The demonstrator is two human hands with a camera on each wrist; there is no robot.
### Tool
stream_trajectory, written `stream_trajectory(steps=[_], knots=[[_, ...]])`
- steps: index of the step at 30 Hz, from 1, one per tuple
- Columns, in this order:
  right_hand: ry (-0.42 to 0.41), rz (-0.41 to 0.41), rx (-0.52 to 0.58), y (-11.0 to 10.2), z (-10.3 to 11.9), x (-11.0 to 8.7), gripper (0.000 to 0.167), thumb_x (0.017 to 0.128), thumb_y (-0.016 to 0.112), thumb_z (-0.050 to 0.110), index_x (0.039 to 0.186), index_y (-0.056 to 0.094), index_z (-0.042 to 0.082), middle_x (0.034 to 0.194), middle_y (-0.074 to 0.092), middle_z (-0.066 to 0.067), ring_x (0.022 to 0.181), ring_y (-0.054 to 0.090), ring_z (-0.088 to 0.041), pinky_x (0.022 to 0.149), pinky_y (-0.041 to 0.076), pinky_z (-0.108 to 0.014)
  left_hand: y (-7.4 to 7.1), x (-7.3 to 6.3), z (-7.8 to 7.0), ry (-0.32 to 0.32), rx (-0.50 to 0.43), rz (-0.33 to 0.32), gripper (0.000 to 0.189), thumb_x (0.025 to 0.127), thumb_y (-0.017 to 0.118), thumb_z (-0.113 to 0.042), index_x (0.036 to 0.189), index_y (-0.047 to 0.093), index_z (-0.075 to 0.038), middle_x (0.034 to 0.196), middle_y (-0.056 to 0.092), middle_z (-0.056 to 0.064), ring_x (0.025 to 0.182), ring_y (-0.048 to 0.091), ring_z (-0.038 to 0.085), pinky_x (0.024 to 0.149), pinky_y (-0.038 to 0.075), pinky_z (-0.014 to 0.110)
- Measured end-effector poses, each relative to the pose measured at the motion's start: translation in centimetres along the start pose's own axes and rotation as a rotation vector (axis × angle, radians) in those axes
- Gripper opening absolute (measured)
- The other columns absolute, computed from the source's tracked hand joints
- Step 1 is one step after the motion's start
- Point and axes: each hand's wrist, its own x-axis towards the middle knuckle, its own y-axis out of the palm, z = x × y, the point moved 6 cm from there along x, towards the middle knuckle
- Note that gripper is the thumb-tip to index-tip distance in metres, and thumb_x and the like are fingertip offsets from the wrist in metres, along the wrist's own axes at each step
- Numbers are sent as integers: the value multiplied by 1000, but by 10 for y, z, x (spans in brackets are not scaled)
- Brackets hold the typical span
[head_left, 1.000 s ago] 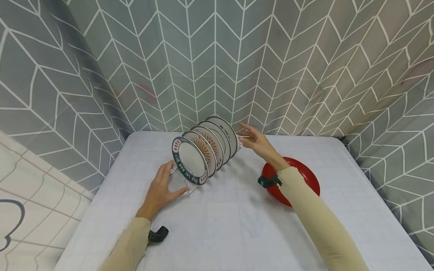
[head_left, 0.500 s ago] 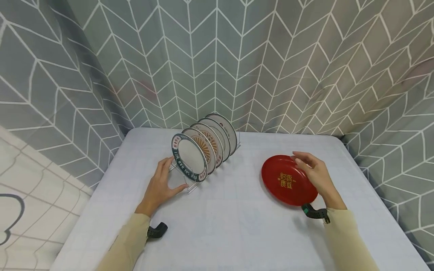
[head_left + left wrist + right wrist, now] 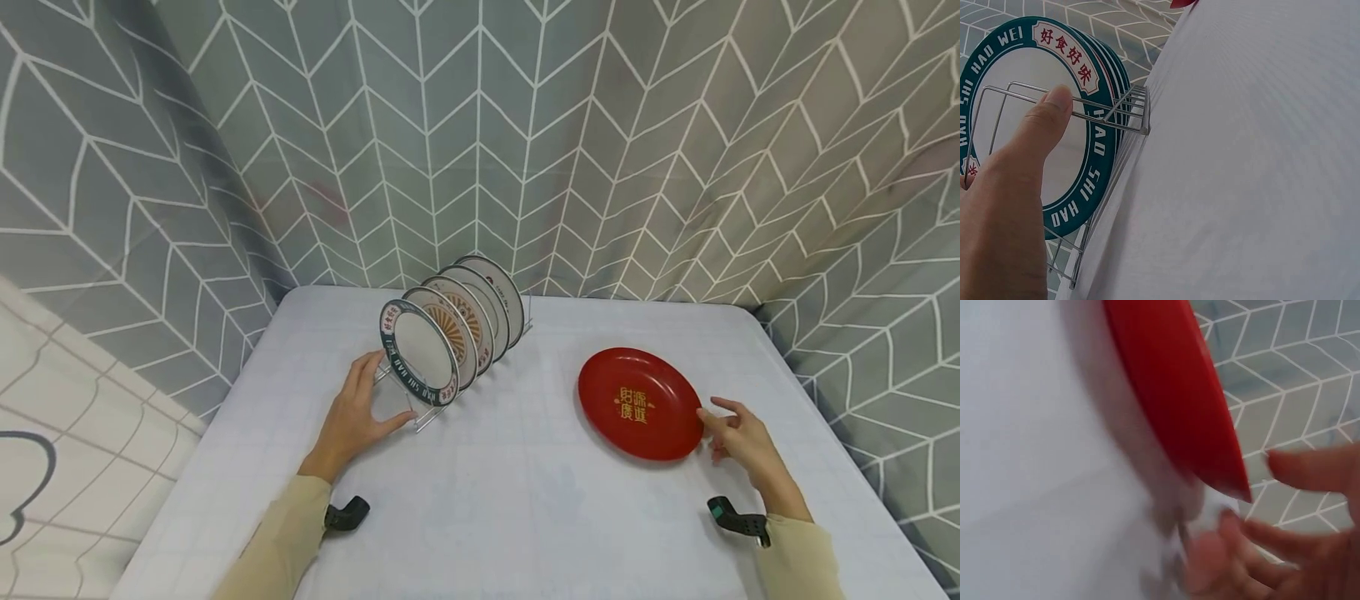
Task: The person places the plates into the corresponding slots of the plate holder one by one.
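A wire dish rack [image 3: 1138, 109] holds several plates on edge, the front plate [image 3: 423, 352] white with a green lettered rim. My left hand [image 3: 351, 425] grips the rack's near end, its thumb lying across a wire in the left wrist view and most of its fingers hidden there. On the right of the table lies a red plate [image 3: 611, 400] with gold characters. Beside that plate's right rim is my right hand [image 3: 742, 442], thumb and fingers spread around the edge. The right wrist view, partly blurred, shows a gap between thumb and rim.
White cloth covers the table [image 3: 495, 508]. A patterned grey curtain [image 3: 480, 150] stands behind it and along both sides. The red plate lies some way right of the rack.
My right hand has moved from the far end of the rack, over the red plate, to its right rim. My left hand has stayed at the rack.
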Motion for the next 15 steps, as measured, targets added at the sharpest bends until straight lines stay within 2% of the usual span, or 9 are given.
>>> stream_trajectory(steps=[3,5,8,10,12,15], knots=[[8,115,-4,13,-3,0,66,102,50,34,142,30,-13,85,61,-6,63,62,-16,61,61,-27,1,-1,1,-5,4,5,112,64,87,-51,148,34,0,144,41,17,129,48,29,101,51,47],[-11,135,11,18,-3,0,59,103,49,29,138,33,-16,88,64,-9,65,65,-16,63,62,-28,1,-1,1,-7,2,7,112,64,87,-50,149,33,-1,144,41,17,129,48,29,102,51,46],[-37,119,65,19,-3,1,53,104,45,24,138,32,-15,97,65,-15,67,68,-16,66,63,-29,1,-1,1,0,-4,2,112,65,86,-53,149,33,0,144,41,17,129,48,29,102,51,45],[-49,117,139,19,-2,2,53,105,42,26,140,30,-12,100,67,-9,72,69,-13,69,62,-28,1,0,0,13,-6,-11,112,67,83,-57,148,34,2,144,42,18,129,48,30,101,51,46],[-47,113,227,19,-2,3,56,106,40,31,143,26,-8,97,67,4,75,69,-8,72,62,-25,1,0,0,19,-3,-18,112,69,79,-63,147,35,3,144,42,18,129,48,31,102,50,46],[-39,113,375,19,1,3,54,105,40,37,143,29,2,93,61,21,79,65,-3,73,61,-22,1,0,-1,22,2,-23,112,71,75,-68,147,35,4,145,43,18,131,48,32,105,48,44]])
